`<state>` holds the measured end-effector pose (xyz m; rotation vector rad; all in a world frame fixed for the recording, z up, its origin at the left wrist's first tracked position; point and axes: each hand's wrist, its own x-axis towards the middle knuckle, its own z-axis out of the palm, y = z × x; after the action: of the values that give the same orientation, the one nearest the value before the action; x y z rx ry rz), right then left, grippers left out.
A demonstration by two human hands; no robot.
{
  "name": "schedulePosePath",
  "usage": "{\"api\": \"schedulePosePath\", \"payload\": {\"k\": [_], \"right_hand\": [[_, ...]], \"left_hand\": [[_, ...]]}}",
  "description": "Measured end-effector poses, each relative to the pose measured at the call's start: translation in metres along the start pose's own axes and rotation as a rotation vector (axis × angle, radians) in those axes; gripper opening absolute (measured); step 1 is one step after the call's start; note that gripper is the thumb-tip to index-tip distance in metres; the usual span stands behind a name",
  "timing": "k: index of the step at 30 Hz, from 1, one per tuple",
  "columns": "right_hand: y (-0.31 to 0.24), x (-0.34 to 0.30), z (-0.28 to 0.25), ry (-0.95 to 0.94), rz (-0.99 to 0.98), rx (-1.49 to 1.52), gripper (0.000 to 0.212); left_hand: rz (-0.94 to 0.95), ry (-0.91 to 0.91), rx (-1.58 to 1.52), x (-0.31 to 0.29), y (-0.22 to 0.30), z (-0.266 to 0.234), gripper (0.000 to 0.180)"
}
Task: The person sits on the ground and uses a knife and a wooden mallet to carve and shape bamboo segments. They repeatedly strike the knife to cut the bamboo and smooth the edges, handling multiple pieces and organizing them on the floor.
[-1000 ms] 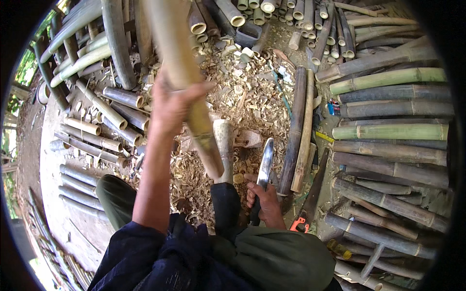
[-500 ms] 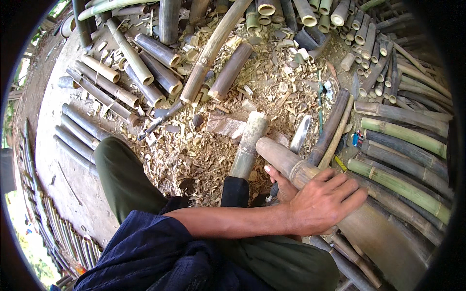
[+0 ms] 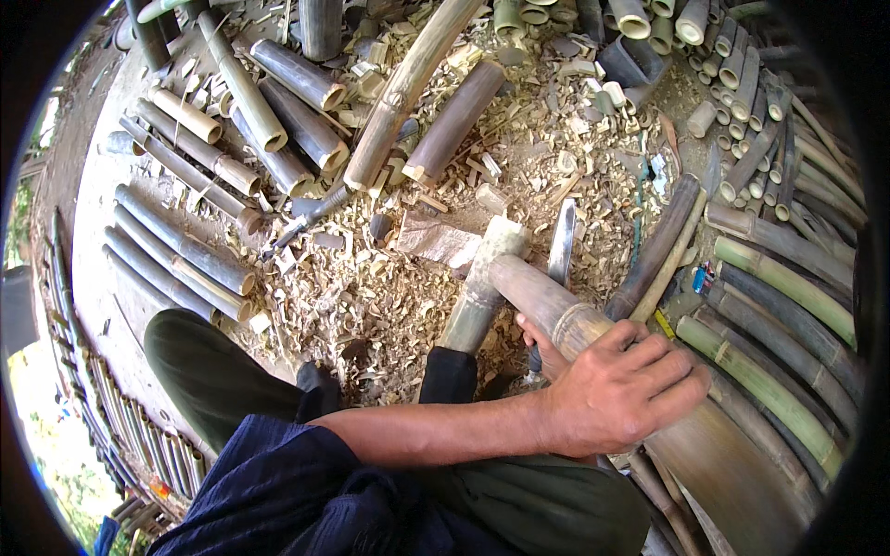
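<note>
My left hand [image 3: 623, 389] reaches across and closes over a thick bamboo pole [image 3: 547, 296], which slants from the middle to the lower right. Partly hidden under the pole, my right hand [image 3: 547, 350] is wrapped round the dark handle of a large knife [image 3: 562, 243]. Its shiny blade points away from me, behind the pole. The pole's far end touches or overlaps a short, stout bamboo piece [image 3: 477, 296] with a pale top and a black wrapping [image 3: 449, 374] at its lower end. I cannot tell whether they press together.
Wood chips [image 3: 371, 306] cover the ground around a flat reddish-brown piece [image 3: 436, 239]. Another long-handled tool [image 3: 306, 222] lies to the left. Cut bamboo lengths [image 3: 185, 250] lie at left; green and grey poles [image 3: 769, 352] are stacked at right. A dark square container [image 3: 632, 67] stands behind.
The knife blade has turned more upright and shows beyond the pole. My left knee has swung out to the left. Both hands keep their hold, and the view has shifted slightly.
</note>
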<state>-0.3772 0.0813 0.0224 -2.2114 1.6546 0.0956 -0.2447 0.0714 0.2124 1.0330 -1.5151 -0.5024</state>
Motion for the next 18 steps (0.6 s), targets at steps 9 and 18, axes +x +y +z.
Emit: {"api": "schedulePosePath", "payload": {"k": [9, 18], "right_hand": [[0.016, 0.029, -0.01, -0.021, -0.085, -0.176, 0.019], [0.038, 0.031, -0.023, -0.055, -0.127, -0.325, 0.015]], "left_hand": [[-0.005, -0.182, -0.105, 0.009, -0.008, -0.003, 0.052], [-0.017, -0.125, -0.088, 0.01, -0.007, -0.01, 0.049]]}}
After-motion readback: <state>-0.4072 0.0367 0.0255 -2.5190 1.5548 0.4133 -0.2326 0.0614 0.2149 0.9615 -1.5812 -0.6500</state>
